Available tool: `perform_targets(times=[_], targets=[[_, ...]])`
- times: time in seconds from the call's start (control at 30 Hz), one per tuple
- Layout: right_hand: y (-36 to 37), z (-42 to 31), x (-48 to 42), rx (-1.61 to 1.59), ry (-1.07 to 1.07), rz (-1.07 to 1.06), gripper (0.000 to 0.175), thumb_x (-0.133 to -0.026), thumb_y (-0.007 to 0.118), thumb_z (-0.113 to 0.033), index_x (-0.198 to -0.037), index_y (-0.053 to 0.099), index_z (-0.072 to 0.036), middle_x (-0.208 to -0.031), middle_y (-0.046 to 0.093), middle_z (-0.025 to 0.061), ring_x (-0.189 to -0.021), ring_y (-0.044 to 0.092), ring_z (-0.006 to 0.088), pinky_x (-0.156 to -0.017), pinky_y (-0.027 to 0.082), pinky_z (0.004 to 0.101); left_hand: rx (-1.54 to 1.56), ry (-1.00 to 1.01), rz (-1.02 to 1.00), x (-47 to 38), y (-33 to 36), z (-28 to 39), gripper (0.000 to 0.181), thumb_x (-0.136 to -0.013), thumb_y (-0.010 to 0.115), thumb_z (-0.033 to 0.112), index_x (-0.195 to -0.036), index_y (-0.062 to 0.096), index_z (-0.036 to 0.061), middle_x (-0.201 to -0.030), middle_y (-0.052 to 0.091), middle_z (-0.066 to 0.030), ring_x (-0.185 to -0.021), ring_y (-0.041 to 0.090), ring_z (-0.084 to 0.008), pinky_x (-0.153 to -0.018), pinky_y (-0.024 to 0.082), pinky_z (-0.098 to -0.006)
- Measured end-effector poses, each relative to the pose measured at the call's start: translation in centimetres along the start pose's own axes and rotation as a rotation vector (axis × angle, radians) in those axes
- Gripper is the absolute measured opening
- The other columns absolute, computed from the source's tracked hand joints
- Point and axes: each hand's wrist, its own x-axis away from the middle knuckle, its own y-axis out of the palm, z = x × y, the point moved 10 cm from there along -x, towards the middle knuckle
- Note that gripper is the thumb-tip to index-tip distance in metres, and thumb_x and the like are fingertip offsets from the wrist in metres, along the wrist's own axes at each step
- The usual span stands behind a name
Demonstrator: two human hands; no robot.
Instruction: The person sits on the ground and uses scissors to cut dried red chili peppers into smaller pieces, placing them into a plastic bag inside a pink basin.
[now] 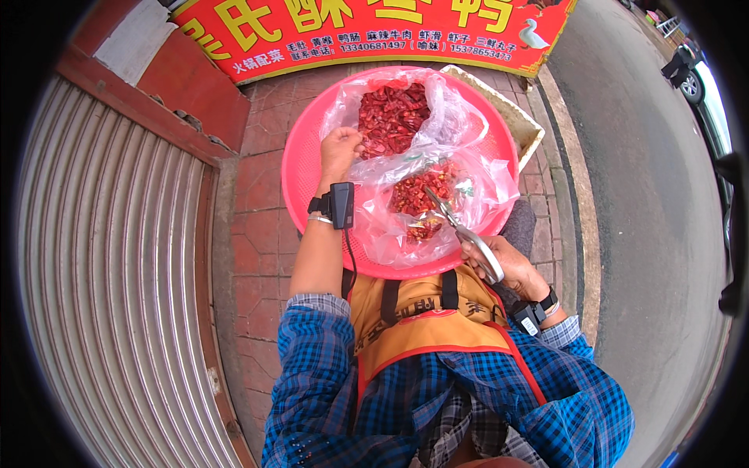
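A wide pink plastic basket [298, 193] with a perforated bottom rests before me. In its far half, an opened clear plastic bag [442, 111] holds whole dried red chillies [395, 114]. A nearer clear bag [374, 225] contains cut chilli pieces and pale seeds [415, 193]. My left hand [339, 153] is at the left edge of the whole chillies, thumb and fingers drawn together; whatever may be between the fingertips is too small to tell. My right hand [509, 266] grips metal scissors [459, 225], their blades pointing away from me over the cut pieces.
Behind the basket stands a red signboard [374, 44] bearing writing. A foam box [526, 131] shows beyond the basket's right rim. A metal roller shutter [117, 263] flanks the left, a road [649, 234] the right. A person [680, 61] and a car [705, 88] are far right.
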Motion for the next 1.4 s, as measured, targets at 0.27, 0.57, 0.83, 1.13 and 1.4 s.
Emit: perform_targets(times=[0.27, 0.57, 0.83, 1.13, 1.4], targets=[[-0.1, 0.4, -0.4, -0.001, -0.034, 0.001, 0.028, -0.093, 0.058, -0.032, -0.088, 0.059, -0.004, -0.065, 0.047, -0.0056, -0.052, 0.046, 0.0037, -0.045, 0.035, 0.0192, 0.383, -0.113, -0.142, 5.2, 2.4, 2.4, 0.012, -0.088, 0.058, 0.006, -0.099, 0.061, 0.0035, -0.088, 0.063, -0.0033, -0.068, 0.061, -0.0108, -0.058, 0.050, -0.0218], [0.3, -0.5, -0.1, 0.077, -0.153, -0.060, 0.036, -0.093, 0.055, -0.041, -0.093, 0.057, -0.005, -0.068, 0.047, -0.0054, -0.057, 0.044, 0.0034, -0.049, 0.035, 0.0188, 0.514, -0.230, -0.431, 12.1, 8.8, 0.4, 0.011, -0.089, 0.060, 0.009, -0.100, 0.059, 0.0080, -0.087, 0.061, 0.0003, -0.073, 0.059, -0.0097, -0.063, 0.051, -0.0227], [1.2, -1.0, 0.4, -0.073, -0.159, -0.100, 0.030, -0.093, 0.058, -0.036, -0.086, 0.055, -0.008, -0.066, 0.040, -0.0071, -0.056, 0.035, 0.0031, -0.050, 0.029, 0.0202, 0.406, -0.228, -0.465, 13.4, 10.4, -0.2, 0.009, -0.089, 0.060, 0.009, -0.098, 0.057, 0.0069, -0.086, 0.061, -0.0001, -0.069, 0.059, -0.0083, -0.061, 0.051, -0.0229], [0.7, -0.1, 0.2, -0.099, -0.115, -0.088, 0.029, -0.093, 0.058, -0.035, -0.086, 0.058, -0.007, -0.065, 0.043, -0.0074, -0.055, 0.038, 0.0027, -0.047, 0.029, 0.0193, 0.394, -0.303, -0.459, 14.8, 10.9, -1.2, 0.014, -0.092, 0.058, 0.017, -0.099, 0.057, 0.0055, -0.088, 0.062, -0.0011, -0.070, 0.058, -0.0076, -0.063, 0.048, -0.0205], [1.0, -0.2, 0.4, -0.052, -0.085, -0.066, 0.031, -0.094, 0.057, -0.035, -0.082, 0.058, -0.007, -0.064, 0.042, -0.0084, -0.053, 0.037, 0.0015, -0.046, 0.028, 0.0186, 0.361, -0.351, -0.396, 17.3, 10.4, -2.0, 0.022, -0.093, 0.056, 0.016, -0.109, 0.057, 0.0010, -0.088, 0.065, -0.0056, -0.070, 0.061, -0.0090, -0.062, 0.047, -0.0200]])
